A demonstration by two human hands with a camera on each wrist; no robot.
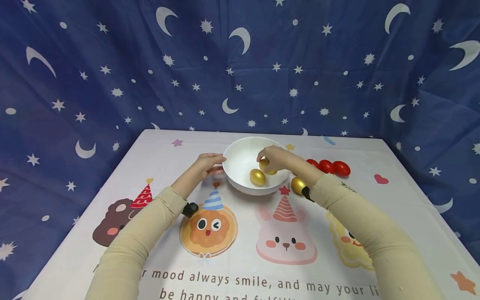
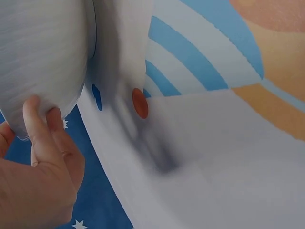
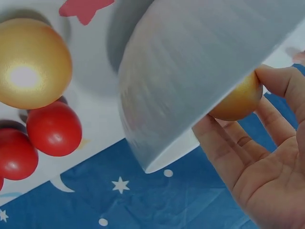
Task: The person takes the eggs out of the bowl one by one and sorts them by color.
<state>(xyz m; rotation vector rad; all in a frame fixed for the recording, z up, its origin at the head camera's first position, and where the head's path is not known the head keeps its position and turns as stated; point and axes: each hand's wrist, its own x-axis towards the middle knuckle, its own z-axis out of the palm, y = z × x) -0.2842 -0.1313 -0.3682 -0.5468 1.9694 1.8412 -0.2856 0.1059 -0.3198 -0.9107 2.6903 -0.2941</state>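
Note:
A white bowl (image 1: 237, 164) stands near the middle of the table, with one gold egg (image 1: 257, 177) lying inside it. At the bowl's left rim, my left hand (image 1: 208, 163) grips the edge, its fingers against the outer wall in the left wrist view. My right hand (image 1: 275, 157) reaches over the right rim and holds a second gold egg (image 1: 267, 167) inside the bowl. In the right wrist view, thumb and fingers pinch that egg, and the bowl wall hides part of it. Whether the two eggs touch, I cannot tell.
Another gold egg (image 1: 297, 185) lies on the table just right of the bowl, below my right forearm. Behind it sit three red eggs (image 1: 341, 168) in a row, one partly covered by the wrist. A dark blue starry cloth (image 1: 262, 83) hangs behind the table.

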